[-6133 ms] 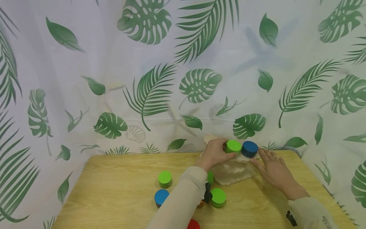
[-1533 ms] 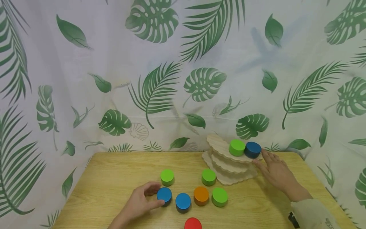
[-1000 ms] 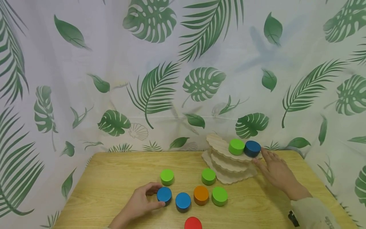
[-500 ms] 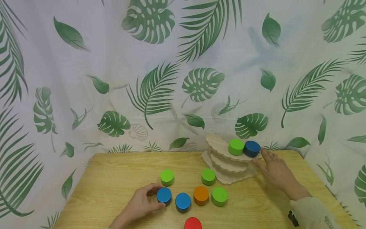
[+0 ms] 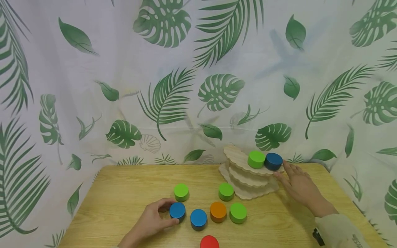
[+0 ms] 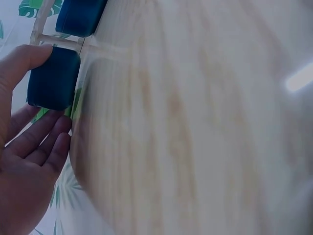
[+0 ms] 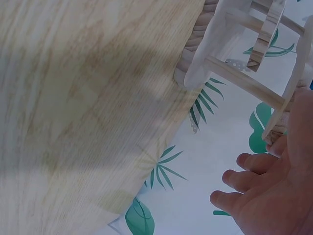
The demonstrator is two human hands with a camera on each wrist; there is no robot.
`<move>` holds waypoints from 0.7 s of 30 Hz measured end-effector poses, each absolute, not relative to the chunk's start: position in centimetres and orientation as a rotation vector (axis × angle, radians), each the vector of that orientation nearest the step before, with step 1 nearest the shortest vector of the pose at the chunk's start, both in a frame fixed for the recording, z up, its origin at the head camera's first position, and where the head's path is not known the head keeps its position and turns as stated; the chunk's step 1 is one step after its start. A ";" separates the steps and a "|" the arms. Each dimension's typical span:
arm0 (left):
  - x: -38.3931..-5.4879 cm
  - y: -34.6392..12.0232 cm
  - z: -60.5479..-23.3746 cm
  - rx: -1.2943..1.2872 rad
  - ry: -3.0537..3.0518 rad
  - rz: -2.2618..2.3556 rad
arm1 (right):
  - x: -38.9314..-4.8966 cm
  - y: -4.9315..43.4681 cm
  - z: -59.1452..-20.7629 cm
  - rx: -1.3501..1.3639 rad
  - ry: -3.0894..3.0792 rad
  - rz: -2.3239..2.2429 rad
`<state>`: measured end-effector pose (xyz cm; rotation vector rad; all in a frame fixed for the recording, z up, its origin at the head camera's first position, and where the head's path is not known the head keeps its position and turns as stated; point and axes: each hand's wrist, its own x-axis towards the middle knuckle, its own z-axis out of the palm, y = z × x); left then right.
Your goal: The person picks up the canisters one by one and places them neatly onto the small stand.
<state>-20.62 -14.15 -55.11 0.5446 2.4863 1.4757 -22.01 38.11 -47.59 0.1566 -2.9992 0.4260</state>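
In the head view, a blue cylinder (image 5: 177, 210) with a smooth metallic top stands upright below the centre of the frame, its short axis rising from the wood-grained counter (image 5: 124, 186). The left hand (image 5: 152, 220) reaches in from the bottom edge, fingers curled round it. Beside it sit another blue cylinder (image 5: 198, 219) and an orange cylinder (image 5: 218, 212). Right of centre is a pale wooden stand (image 5: 248, 177) with scalloped tiers, its top tier slanting from upper left to lower right, carrying a green cylinder (image 5: 256, 159) and a dark blue cylinder (image 5: 273, 161). The right hand (image 5: 302, 187) lies at that tier's right end, fingers outstretched and touching.

In the left wrist view, at upper left, the gripped cylinder looks squarish side-on; the thumb presses its upper edge, fingertips under its lower one.

In the right wrist view, round dowels join the tiers at upper right; below, three fingers jut leftward.
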 end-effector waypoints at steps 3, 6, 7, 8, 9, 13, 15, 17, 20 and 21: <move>-20.8 -14.3 -55.1 0.536 2.485 1.482 | -22.0 38.0 -47.5 0.153 -3.005 0.423; -20.9 -14.3 -55.0 0.536 2.481 1.492 | -22.1 38.0 -47.4 0.147 -3.011 0.419; -21.0 -14.3 -54.9 0.539 2.481 1.491 | -22.1 38.0 -47.4 0.145 -3.012 0.416; -21.0 -14.3 -54.8 0.541 2.479 1.490 | -22.1 38.1 -47.4 0.144 -3.013 0.413; -21.0 -14.3 -54.6 0.544 2.475 1.492 | -22.1 38.1 -47.4 0.143 -3.014 0.414; -21.1 -14.0 -54.0 0.558 2.460 1.490 | -22.1 38.3 -47.5 0.141 -3.012 0.410; -21.2 -13.8 -53.5 0.573 2.465 1.485 | -22.1 38.4 -47.4 0.137 -3.013 0.417; -21.3 -13.5 -53.0 0.586 2.472 1.485 | -22.1 38.3 -47.4 0.131 -3.012 0.420; -21.5 -12.9 -52.1 0.601 2.477 1.500 | -22.0 38.2 -47.3 0.128 -3.008 0.412; -21.6 -12.7 -51.8 0.609 2.479 1.508 | -22.0 38.2 -47.2 0.129 -3.004 0.407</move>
